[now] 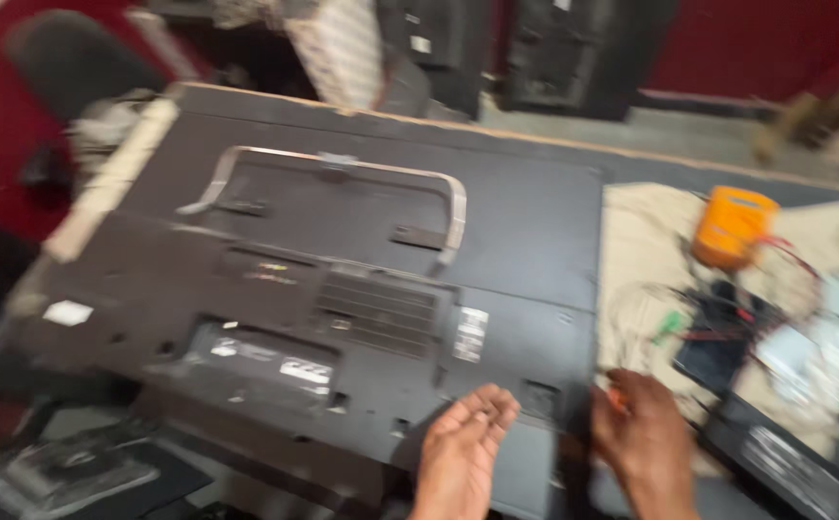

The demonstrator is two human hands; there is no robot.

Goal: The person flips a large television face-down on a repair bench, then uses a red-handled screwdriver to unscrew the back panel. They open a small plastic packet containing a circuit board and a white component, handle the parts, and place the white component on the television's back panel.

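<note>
Television back panel (342, 260) face-up, just beyond left hand (463, 448), right hand (641, 433).

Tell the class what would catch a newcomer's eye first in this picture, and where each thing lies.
A big dark television lies face down across the middle of the workbench, its silver stand bracket curving over the back. To its right, an orange meter sits among tangled wires on a pale cloth. At the bottom, the left hand rests open on the television's lower edge, the right hand beside it.
</note>
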